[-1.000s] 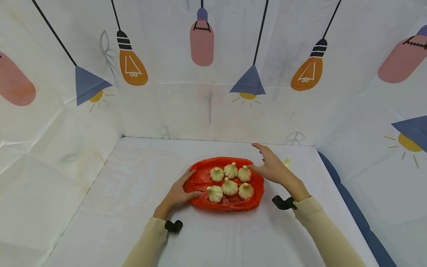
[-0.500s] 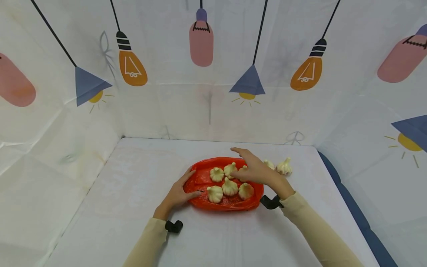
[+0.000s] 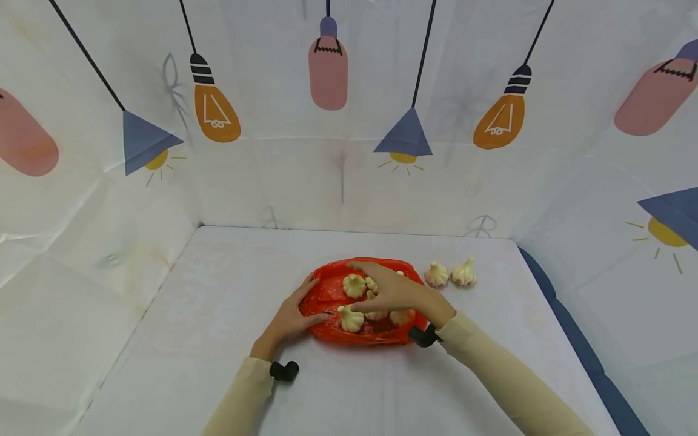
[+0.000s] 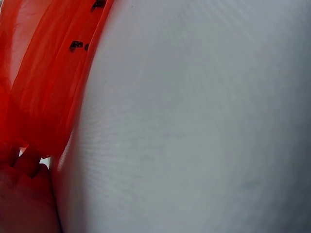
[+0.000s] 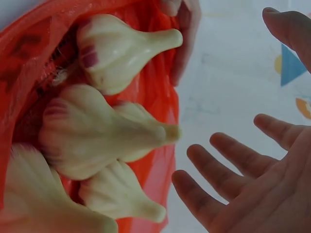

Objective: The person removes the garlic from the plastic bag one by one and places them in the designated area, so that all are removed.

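Observation:
A red plastic bag point(image 3: 329, 292) with printed marks lies spread open on the white table, its edges raised like a shallow tray. Several garlic bulbs point(image 3: 351, 318) sit inside it. My left hand point(image 3: 288, 316) grips the bag's left edge, thumb inside and fingers along the outside. Over the bulbs, my right hand point(image 3: 397, 292) hovers with fingers spread and nothing held; it hides some of them in the head view. In the right wrist view its fingers are extended, apart from the nearest bulb point(image 5: 124, 53).
Two more bulbs, a left one point(image 3: 437, 275) and a right one point(image 3: 464, 273), lie on the table point(image 3: 262, 260) beyond the bag's right end. A white cloth wall point(image 3: 294, 175) printed with lamps stands behind the table.
My right hand has moved left, from the bag's right end to above the bulbs, uncovering the two bulbs on the table. My left hand has stayed in place.

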`<action>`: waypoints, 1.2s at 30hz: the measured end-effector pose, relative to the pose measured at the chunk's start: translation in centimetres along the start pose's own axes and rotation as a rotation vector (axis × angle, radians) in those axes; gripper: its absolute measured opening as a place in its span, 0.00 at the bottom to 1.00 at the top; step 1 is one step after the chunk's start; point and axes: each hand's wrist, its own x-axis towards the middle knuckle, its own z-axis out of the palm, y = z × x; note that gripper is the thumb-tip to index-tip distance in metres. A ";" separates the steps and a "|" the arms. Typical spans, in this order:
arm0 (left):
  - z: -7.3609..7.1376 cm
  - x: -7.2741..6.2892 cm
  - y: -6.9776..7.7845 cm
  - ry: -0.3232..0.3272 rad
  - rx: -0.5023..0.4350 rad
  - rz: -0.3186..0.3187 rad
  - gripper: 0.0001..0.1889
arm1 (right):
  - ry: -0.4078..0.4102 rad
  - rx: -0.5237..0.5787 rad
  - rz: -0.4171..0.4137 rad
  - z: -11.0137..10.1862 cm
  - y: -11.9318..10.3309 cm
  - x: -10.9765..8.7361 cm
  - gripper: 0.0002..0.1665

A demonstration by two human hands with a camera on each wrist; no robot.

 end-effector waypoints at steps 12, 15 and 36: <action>0.0 -0.1 0.2 0.002 0.013 0.006 0.51 | -0.106 -0.004 0.054 2.2 0.5 1.6 0.48; 0.0 -0.1 0.1 0.001 0.011 0.008 0.51 | -0.119 -0.003 0.053 2.6 1.0 1.9 0.46; 0.0 -0.2 0.3 0.003 0.006 0.011 0.51 | -0.226 -0.069 0.084 3.9 2.4 3.8 0.35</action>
